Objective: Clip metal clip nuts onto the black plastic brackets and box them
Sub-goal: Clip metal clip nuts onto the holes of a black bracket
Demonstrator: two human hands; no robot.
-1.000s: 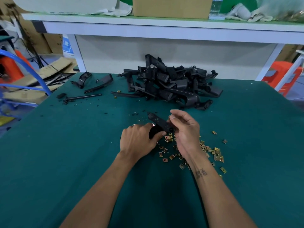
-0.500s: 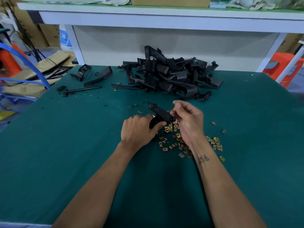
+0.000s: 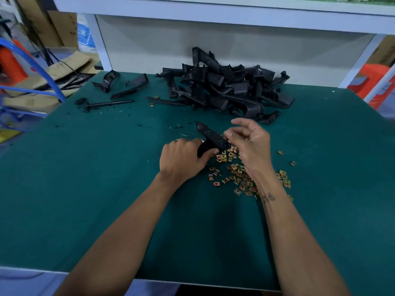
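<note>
Scrap pieces (image 3: 119, 84) of black plastic are lying at the far left of the green table (image 3: 85, 189), well apart from the work. Moving right: the left hand (image 3: 181, 161) is gripping the near, lower end of one black bracket (image 3: 210, 136), fingers curled round it and thumb pressing against its side. The bracket is lying with its long axis running from that grip up and away to the far left, its rounded free end pointing toward the bracket pile (image 3: 224, 88) at the back of the table. The right hand (image 3: 250, 144) is working at the bracket's right edge, thumb and forefinger pinching together at the rim — whether a clip nut is actually between them I cannot tell, too small and hidden by the fingertips; the other fingers are spreading upward and clear. So the edge to be clipped is lying just left of the right-hand pinch, and the right hand is the nearer one for seating. Loose clip nuts (image 3: 241, 176) are lying scattered under and beside the right wrist — within easy reach. No box is showing in view. Judgement: seating stage, most brackets still waiting.
</note>
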